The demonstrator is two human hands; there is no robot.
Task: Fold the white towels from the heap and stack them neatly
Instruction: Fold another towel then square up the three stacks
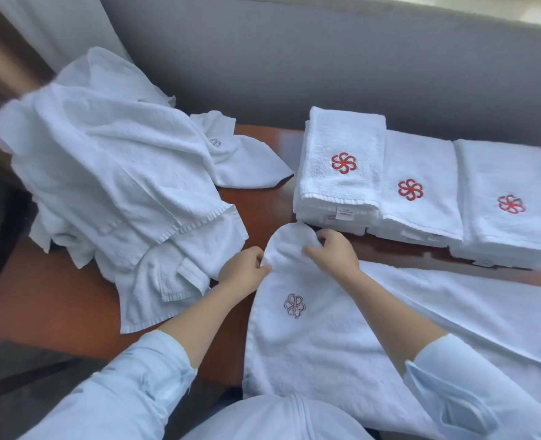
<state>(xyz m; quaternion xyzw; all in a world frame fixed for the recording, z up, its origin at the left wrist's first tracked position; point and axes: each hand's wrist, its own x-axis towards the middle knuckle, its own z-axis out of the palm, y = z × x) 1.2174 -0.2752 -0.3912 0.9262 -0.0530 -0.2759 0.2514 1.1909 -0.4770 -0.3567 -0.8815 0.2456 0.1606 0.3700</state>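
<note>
A white towel (310, 341) lies spread on the brown table (49, 300) in front of me, its faint logo facing up. My left hand (242, 269) pinches the towel's far end at its left edge. My right hand (334, 252) pinches the same raised end from the right. The heap of unfolded white towels (110, 173) sits at the left. Three stacks of folded towels with red flower logos stand in a row at the right: the left stack (342, 166), the middle stack (418, 192), the right stack (510, 204).
A grey sofa back (294, 65) runs behind the table. A white curtain (56, 27) hangs at the far left. Another loose towel (246, 157) trails from the heap toward the stacks. The spread towel reaches to the right edge of view.
</note>
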